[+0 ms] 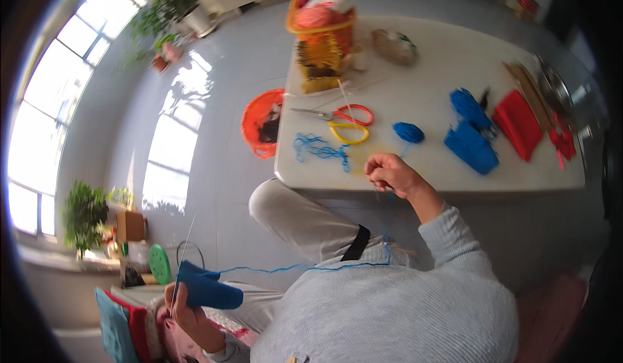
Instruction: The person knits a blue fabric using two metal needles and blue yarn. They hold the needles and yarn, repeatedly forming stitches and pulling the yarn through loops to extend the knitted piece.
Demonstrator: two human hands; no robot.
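At the lower left, my left hand point(189, 317) is closed around a blue knitted piece point(209, 287) and a thin knitting needle point(186, 246) that points upward. Blue yarn point(272, 270) runs from the knitting across my lap toward my right side. My right hand point(394, 176) is raised at the table's near edge, fingers pinched on the strand, which is faint there. Just beyond it lies a small blue yarn ball point(408, 132), its loose end trailing toward that hand. Left of the ball are scissors point(350, 124) with red and yellow handles and a tangle of blue yarn point(319, 149).
The pale table point(428, 90) also carries blue knitted pieces point(470, 145), a red folded cloth point(517, 124), a metal bowl point(553, 85) and an orange basket point(322, 22) of yarn. An orange bin point(261, 123) stands beside it on the floor. Potted plants point(85, 217) line the window side.
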